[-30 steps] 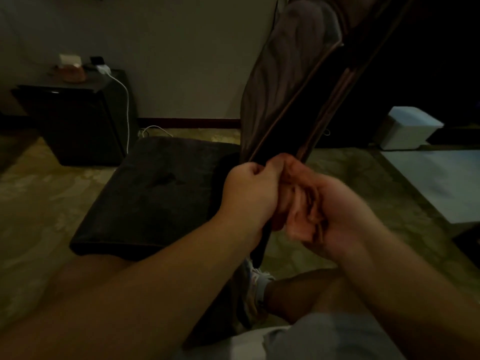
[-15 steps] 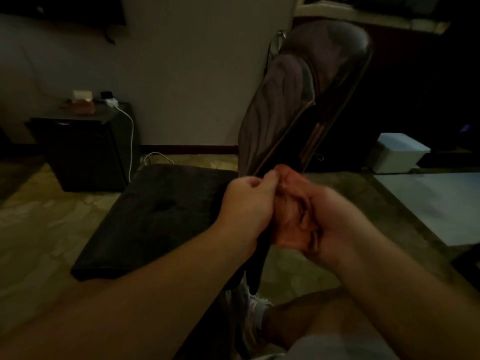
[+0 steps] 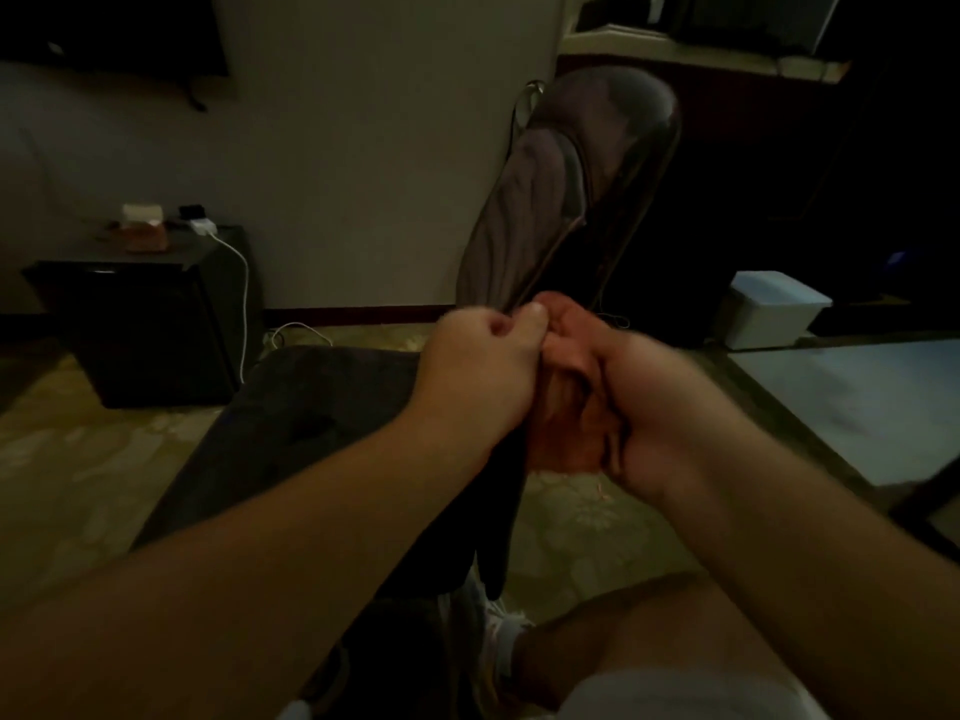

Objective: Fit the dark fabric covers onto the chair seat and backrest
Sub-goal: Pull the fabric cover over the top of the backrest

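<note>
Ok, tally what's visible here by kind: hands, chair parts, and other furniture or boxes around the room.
Hands: 2, left hand and right hand
Chair parts: 2, backrest and seat cushion
Cabinets: 1, black cabinet
Boxes: 1, white box
Total: 6

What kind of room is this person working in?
Probably a dim living room or hotel room: patterned carpet, a dark cabinet with a plugged-in white charger cable, and a wall-mounted screen.
</note>
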`<act>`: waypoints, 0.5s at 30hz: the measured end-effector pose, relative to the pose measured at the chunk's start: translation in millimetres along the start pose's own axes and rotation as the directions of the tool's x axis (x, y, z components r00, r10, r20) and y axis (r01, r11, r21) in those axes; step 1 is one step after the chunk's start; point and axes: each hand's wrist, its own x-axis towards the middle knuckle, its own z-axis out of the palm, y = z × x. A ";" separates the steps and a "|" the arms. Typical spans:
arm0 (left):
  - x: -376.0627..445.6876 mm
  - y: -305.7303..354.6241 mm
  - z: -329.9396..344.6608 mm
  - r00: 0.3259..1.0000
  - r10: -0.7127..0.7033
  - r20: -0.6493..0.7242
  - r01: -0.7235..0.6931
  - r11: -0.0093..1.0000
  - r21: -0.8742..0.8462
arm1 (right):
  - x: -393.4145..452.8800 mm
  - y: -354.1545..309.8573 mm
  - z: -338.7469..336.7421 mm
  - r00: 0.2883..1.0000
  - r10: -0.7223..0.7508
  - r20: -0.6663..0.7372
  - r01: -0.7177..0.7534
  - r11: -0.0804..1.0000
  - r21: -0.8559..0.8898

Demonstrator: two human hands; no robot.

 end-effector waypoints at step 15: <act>2.4 -55.8 10.0 1.000 -0.008 -0.027 0.007 1.000 -0.015 | 6.1 36.3 -15.2 0.996 -0.011 -0.091 0.013 1.000 0.024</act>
